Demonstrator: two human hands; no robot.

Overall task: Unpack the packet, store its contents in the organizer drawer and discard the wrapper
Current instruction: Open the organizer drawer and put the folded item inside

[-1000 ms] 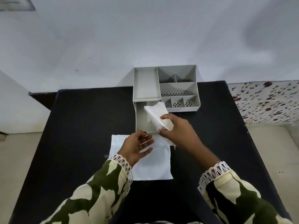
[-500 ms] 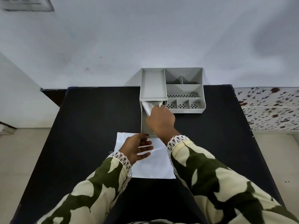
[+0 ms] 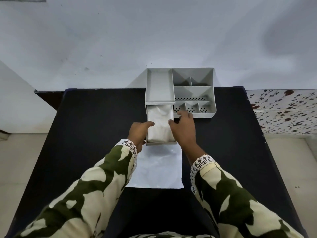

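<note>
**White bundle lies in the pulled-out drawer, both hands at its sides**

1 grey organizer [image 3: 193, 93] stands at the far edge of a black desk [image 3: 85, 134], against a pale wall [image 3: 154, 31]. Its top holds 1 long tray on the left and 6 smaller compartments on the right: 2 at the far end, 1 wide one in the middle, 3 small ones nearest, the nearer ones with perforated floors. Under the long tray, 1 drawer [image 3: 161, 143] is pulled out toward the person.

Inside the drawer lies 1 white, soft-looking folded bundle [image 3: 159, 124], filling most of the drawer from its near end to where the tray hides it. Whether it is cloth or tissue cannot be told.

The left hand [image 3: 139, 133] rests against the drawer's left wall, fingers together, its fingertips reaching over the rim to touch the bundle's left edge. The right hand [image 3: 184, 127] is at the drawer's right wall, fingers loosely spread and gripping nothing; 1 fingertip touches the bundle's right edge, and another reaches toward the near front of the small compartments.

1 flat, shiny white wrapper [image 3: 157, 169] lies on the desk just near the drawer front, between the 2 forearms, partly covered by the left sleeve [image 3: 96, 186]. Both sleeves are patterned green and cream with white lace cuffs. At the far right stands 1 surface with a floral print [image 3: 283, 110].
</note>
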